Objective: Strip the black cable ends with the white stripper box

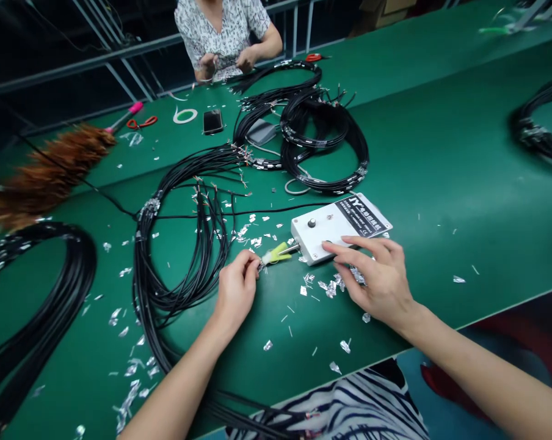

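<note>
My left hand [236, 287] is pinched shut on the end of a black cable, held at the yellow-green tip [278, 252] that sticks out of a small white box [337, 227]. The box has a black knob and a dark label. My right hand [377, 276] lies open beside the box, its fingertips resting on the box's near edge. A bundle of black cables [184, 244] loops on the green table to the left of my left hand.
Silver foil scraps [331, 286] litter the green table [441, 183]. More cable coils [324, 137] lie behind the box, another at far right [539, 125] and left [38, 293]. A feather duster [51, 168], red scissors [141, 122], tape ring [185, 115] and phone [212, 121] sit far left. A person [225, 30] works opposite.
</note>
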`<state>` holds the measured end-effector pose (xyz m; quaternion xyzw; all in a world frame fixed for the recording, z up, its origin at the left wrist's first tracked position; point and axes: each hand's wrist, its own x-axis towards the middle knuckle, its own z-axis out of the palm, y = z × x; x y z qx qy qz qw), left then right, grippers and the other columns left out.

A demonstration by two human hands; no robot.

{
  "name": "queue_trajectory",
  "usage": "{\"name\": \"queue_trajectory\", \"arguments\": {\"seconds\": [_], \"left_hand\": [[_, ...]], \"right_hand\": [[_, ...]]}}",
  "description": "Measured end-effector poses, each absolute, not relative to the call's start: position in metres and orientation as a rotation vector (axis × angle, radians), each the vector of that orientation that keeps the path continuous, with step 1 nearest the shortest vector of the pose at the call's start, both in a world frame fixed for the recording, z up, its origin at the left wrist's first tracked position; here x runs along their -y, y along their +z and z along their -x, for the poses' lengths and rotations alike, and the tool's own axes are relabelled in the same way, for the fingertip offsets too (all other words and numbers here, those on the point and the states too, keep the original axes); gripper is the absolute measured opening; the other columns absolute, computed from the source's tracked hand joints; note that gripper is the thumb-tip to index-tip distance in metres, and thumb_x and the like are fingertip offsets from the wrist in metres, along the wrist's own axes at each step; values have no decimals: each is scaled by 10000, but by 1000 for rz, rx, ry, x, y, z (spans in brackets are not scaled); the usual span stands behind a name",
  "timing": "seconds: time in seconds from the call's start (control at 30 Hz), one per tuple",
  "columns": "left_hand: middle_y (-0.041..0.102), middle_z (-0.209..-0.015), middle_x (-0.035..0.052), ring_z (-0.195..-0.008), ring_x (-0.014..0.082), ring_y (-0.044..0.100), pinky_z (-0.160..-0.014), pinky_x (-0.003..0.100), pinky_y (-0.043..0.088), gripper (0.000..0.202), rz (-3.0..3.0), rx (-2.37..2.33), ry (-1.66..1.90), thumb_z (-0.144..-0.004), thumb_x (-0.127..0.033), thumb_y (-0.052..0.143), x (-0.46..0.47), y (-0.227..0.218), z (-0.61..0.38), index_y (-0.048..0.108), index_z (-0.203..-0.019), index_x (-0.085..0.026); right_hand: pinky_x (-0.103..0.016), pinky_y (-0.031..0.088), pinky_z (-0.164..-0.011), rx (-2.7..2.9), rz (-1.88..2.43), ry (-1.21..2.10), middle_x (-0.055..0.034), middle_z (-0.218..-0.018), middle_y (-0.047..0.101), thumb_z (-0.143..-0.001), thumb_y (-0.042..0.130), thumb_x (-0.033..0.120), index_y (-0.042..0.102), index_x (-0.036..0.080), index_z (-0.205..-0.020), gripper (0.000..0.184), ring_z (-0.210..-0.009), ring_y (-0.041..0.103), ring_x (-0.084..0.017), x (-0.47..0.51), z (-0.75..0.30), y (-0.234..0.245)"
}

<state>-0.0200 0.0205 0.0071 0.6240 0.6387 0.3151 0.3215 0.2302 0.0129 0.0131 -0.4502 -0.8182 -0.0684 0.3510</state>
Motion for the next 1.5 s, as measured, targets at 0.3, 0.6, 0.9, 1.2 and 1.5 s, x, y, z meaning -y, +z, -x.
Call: {"name": "queue_trajectory", "arguments": {"seconds": [0.3, 0.6, 0.9, 1.2, 1.5], "left_hand": [[539, -637, -21, -569, 120, 508, -536, 223, 390, 160, -1391, -1618, 956, -866, -323, 530, -3, 17, 37, 564, -793, -186], [570, -728, -1, -575, 121, 551, -554, 253, 467, 196, -1221, -1504, 815, -745, -295, 640, 14, 35, 39, 602, -886, -164], [498, -557, -23, -492, 114, 456, -460, 230, 329, 294, -1542, -1673, 626, -852, -402, 574, 34, 56, 43, 605, -655, -185], [652, -724, 2, -667, 157, 686, -693, 293, 549, 242, -1091, -1893, 1434, -843, -317, 589, -43, 62, 114, 503, -1028, -187], [674, -946, 51, -918, 253, 640, -894, 433, 476, 195, -1993, -1252, -271, -748, -50, 589, 74, 74, 59, 636, -841, -215]], "right_hand": [[-426, 444, -896, 2049, 1091, -51, -50, -1062, 754, -878, 585, 60, 599, 246, -1021, 235, -1071, 640, -258, -9, -228, 17], [-384, 498, -832, 2121, 900, 250, -46, -1082, 758, -888, 551, 65, 627, 235, -977, 206, -972, 686, -200, 16, -208, 10], [-351, 545, -751, 2160, 775, 525, -56, -970, 753, -905, 518, 73, 611, 208, -997, 188, -881, 701, -181, 30, -203, 12], [-317, 595, -730, 2073, 957, 597, -59, -937, 718, -927, 533, 142, 631, 248, -958, 148, -862, 702, -194, 28, -241, 9], [-297, 612, -745, 2071, 953, 504, -60, -953, 729, -892, 590, 130, 666, 238, -969, 153, -866, 708, -189, 32, -237, 11]]}}
